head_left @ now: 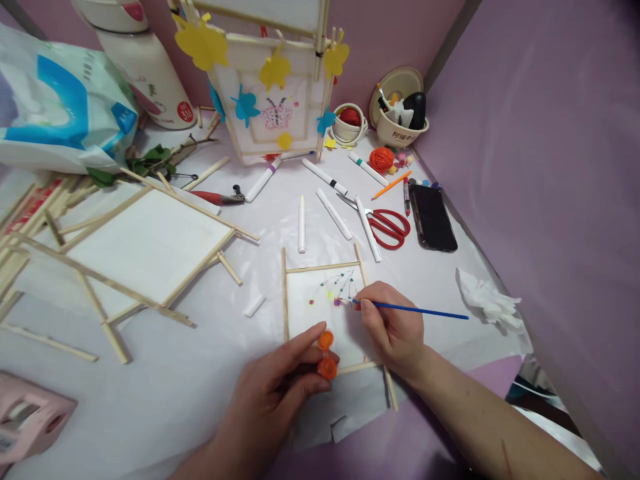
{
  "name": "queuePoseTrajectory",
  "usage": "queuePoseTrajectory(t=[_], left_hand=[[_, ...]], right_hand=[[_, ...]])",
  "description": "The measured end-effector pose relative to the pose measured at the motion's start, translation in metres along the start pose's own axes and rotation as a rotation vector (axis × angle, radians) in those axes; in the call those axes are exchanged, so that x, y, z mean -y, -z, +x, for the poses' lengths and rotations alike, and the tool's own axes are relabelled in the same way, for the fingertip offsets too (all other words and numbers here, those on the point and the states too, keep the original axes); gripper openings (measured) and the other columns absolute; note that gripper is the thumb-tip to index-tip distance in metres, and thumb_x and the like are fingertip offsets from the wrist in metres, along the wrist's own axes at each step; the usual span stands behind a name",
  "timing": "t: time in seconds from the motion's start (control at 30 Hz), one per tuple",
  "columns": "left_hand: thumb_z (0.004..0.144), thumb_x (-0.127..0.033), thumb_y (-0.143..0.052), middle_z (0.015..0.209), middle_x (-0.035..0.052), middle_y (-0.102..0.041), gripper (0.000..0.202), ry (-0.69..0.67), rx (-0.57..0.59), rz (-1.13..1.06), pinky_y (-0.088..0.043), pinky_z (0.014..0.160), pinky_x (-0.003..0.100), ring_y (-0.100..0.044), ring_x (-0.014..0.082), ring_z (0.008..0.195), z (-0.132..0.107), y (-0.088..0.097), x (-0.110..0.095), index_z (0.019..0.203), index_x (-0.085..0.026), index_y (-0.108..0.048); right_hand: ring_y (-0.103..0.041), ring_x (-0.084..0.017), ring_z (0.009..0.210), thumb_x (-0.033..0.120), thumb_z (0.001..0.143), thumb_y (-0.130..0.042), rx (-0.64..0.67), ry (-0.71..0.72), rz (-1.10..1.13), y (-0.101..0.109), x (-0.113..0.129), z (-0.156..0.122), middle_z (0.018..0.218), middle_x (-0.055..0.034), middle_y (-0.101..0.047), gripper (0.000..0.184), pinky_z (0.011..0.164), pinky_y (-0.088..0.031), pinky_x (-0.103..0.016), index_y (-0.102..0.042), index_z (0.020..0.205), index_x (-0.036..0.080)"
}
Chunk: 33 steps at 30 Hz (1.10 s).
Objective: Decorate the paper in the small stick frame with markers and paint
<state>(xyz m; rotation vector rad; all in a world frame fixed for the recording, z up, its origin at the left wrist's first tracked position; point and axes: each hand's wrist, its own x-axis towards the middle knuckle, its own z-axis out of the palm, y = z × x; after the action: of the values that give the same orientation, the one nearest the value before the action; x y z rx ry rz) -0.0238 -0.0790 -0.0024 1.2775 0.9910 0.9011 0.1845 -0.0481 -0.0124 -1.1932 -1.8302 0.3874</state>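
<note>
A blue paintbrush [425,309] is pinched in my right hand [393,327], its tip close to a purple flower on a white panel [305,327] framed with thin wooden sticks. Painted on the panel are dark stems with green dots and a few small yellow and purple blooms. Between the fingers of my left hand [280,380] is a small paint pot [327,368] with orange paint and its lid flipped up, held over the lower part of the panel. Whether the brush tip touches the panel I cannot tell.
Several white markers [301,227] and red-handled scissors [389,228] lie beyond the panel. A phone [434,217] and crumpled tissue [487,300] are at right. Another stick frame [150,240] lies left, near a pink sharpener [33,420]. Behind stands a decorated lantern [270,60].
</note>
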Motion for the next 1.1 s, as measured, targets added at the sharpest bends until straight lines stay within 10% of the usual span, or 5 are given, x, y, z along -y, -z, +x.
queuePoseTrajectory(t=[1.1], left_hand=[[0.084,-0.007,-0.067,0.091,-0.0057,-0.076,0.057,-0.021,0.009,0.024,-0.057,0.076,0.013,-0.073,0.0098,0.082,-0.008,0.002,0.013,0.131,-0.039,-0.062]], right_hand=[[-0.058,-0.016,0.066,0.014,0.092,-0.047,0.004,-0.026,-0.017,0.001,0.001,0.001,0.071,-0.0025,-0.062,0.016,0.062,-0.045,-0.029,-0.059,0.083,0.021]])
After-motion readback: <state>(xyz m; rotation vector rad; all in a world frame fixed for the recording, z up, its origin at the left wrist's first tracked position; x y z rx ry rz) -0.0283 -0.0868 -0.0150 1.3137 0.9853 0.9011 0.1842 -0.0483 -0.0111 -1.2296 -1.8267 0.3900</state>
